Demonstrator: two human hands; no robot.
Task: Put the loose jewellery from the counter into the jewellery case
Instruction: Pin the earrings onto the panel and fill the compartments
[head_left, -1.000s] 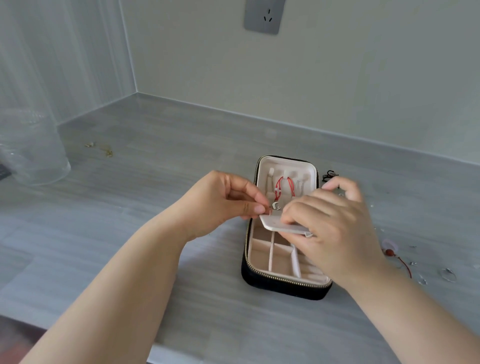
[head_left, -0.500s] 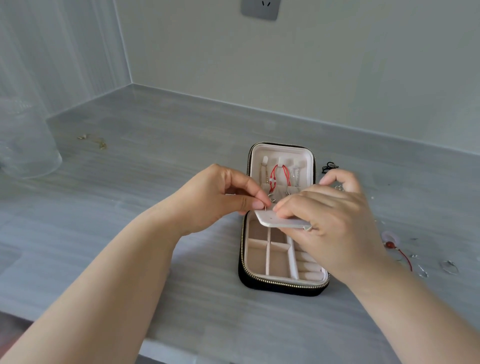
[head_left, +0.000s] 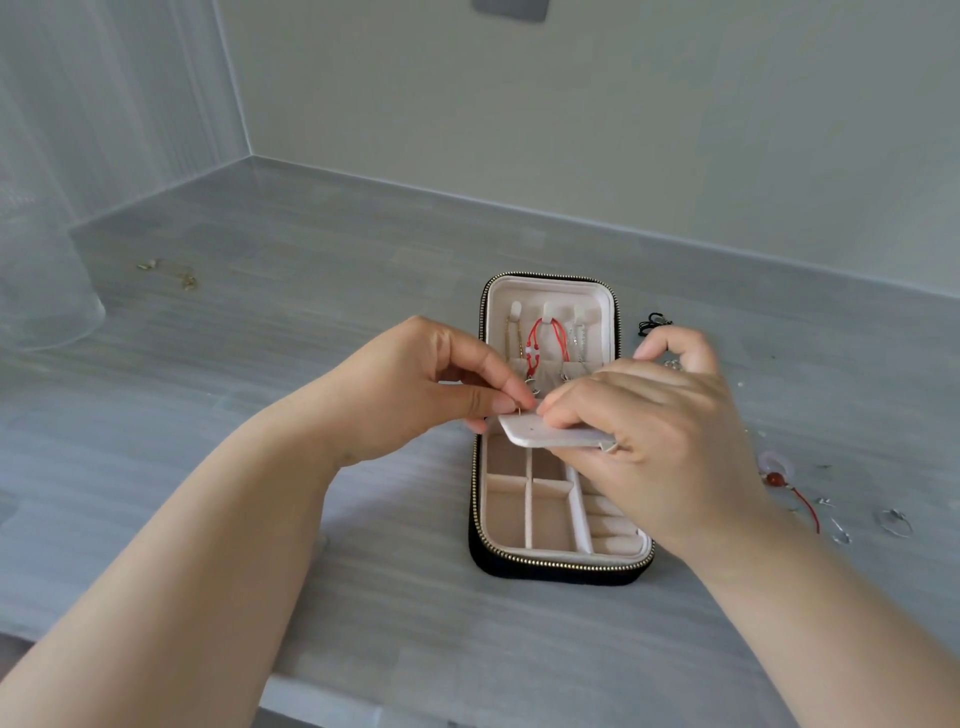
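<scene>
A black zipped jewellery case (head_left: 561, 567) lies open on the grey counter, cream-lined, with divided compartments near me and a red cord necklace (head_left: 545, 340) hung on hooks in the far half. Over its middle, my right hand (head_left: 660, 441) holds a small white earring panel (head_left: 545, 435) by its right end. My left hand (head_left: 415, 395) pinches a tiny silver earring (head_left: 522, 410) at the panel's far left edge. What the fingertips cover is hidden.
Loose pieces lie right of the case: a red-bead cord (head_left: 789, 491), clear rings (head_left: 893, 522) and a black item (head_left: 652, 322). A gold chain (head_left: 171, 273) sits far left beside a clear glass jar (head_left: 36, 270). The counter's front edge runs just below my forearms.
The view has tilted down slightly, shifting everything up in frame. Both hands stay over the case, fingertips closing together at the panel's edge.
</scene>
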